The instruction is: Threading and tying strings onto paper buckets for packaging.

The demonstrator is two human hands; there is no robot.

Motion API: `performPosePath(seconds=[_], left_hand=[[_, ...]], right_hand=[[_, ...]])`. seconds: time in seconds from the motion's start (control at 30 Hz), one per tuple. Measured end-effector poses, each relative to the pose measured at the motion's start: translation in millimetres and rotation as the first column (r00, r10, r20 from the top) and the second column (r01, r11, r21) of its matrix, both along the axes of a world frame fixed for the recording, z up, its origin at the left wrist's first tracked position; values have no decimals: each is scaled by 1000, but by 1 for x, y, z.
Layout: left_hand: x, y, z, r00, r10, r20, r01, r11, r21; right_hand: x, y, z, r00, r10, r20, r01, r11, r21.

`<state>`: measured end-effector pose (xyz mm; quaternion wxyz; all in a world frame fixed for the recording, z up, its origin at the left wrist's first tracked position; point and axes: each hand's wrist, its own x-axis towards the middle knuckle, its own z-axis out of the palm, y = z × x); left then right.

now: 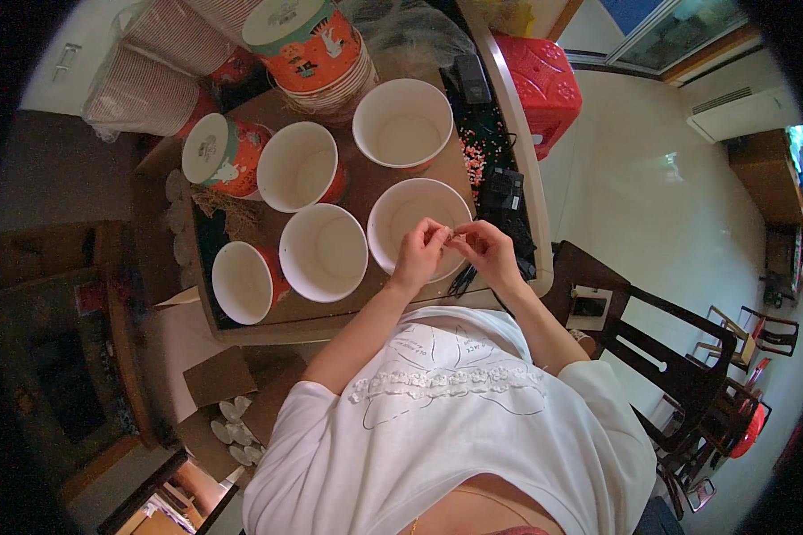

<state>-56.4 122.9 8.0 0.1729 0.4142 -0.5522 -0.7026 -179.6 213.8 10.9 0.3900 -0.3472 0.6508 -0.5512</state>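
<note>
My left hand (419, 257) and my right hand (491, 252) meet above the near right paper bucket (391, 201). Both are closed, fingertips pinched together on something small and brownish that is too small to name. That bucket is white inside and stands upright with its mouth up. Beside it to the left is another open bucket (323, 254), and a third (243, 283) leans at the far left. Behind them stand two more open ones, a middle bucket (299, 167) and a larger bucket (403, 123). None of the buckets is gripped by my hands.
A stack of orange printed buckets (317, 53) and plastic-wrapped stacks (147, 98) stand at the back left. Brown twine (227, 209) lies beside a tipped bucket (210, 150). Small pink-white beads (476, 160) and black devices (504, 192) line the table's right side. A dark wooden chair (660, 339) stands right.
</note>
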Motion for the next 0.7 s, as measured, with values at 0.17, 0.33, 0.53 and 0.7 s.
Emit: performPosePath(seconds=[0.17,0.33,0.53,0.7], left_hand=[[0,-1,-2,997,52,-57,-50,998,40],[-2,-1,-1,989,129,-72,-128,992,20],[-3,4,-3,973,197,-117,-205,977,-63],[-3,0,12,993,102,-62,-107,990,-88]], right_hand=[[-3,1,-3,966,37,-255,-50,998,-42],[-2,1,0,954,40,-297,-53,998,-35],[-3,3,5,945,75,-318,-91,995,-34],[-1,0,19,949,66,-309,-91,994,-67]])
